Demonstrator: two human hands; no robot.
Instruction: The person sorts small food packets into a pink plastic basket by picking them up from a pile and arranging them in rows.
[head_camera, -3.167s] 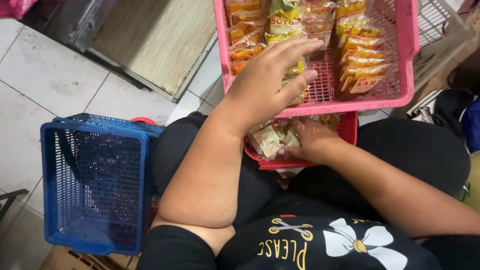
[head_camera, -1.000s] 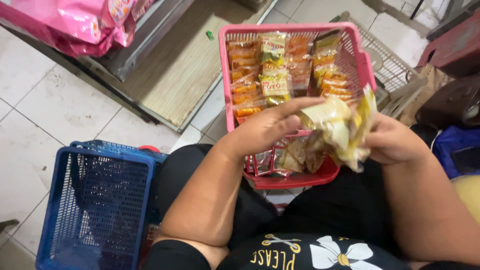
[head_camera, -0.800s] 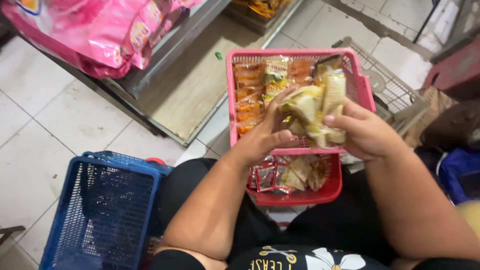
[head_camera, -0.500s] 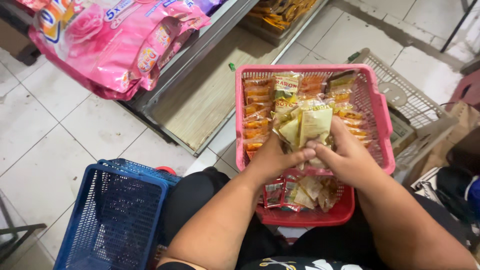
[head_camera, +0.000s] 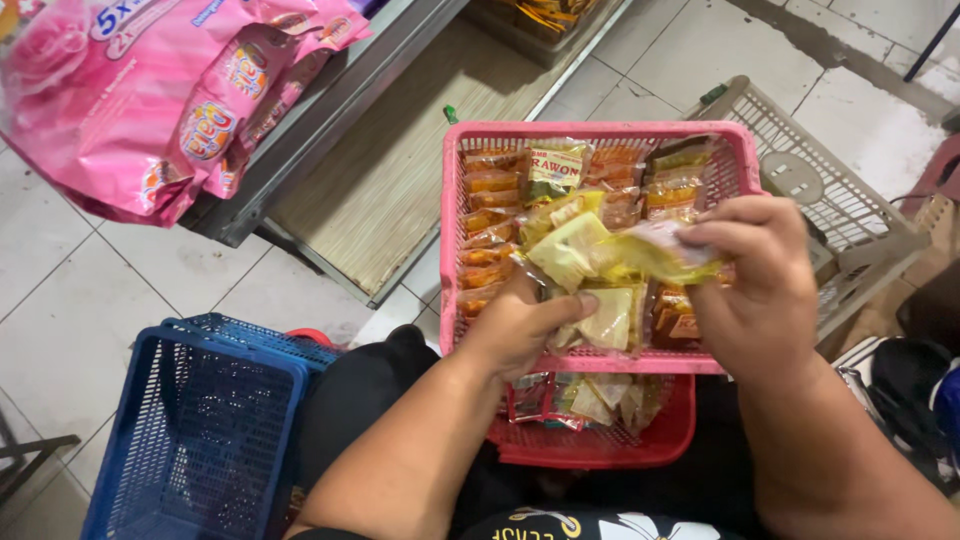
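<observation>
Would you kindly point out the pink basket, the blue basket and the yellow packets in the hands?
pink basket (head_camera: 600, 131), head view, on its far rim.
blue basket (head_camera: 215, 350), head view, on its near top rim.
yellow packets (head_camera: 580, 250), head view, on the packet above the left hand.

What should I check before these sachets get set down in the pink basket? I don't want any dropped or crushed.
1. Left hand grips yellow sachets with thumb on top: ok.
2. Right hand pinches the other end of the bunch: ok.
3. Bunch is over the pink basket, not past its rim: ok.
4. Free space in the basket: not ok, orange packets fill the left rows.
5. Pink basket rests steadily on the red basket: cannot tell.
6. Blue basket is apart from both hands: ok.
</observation>
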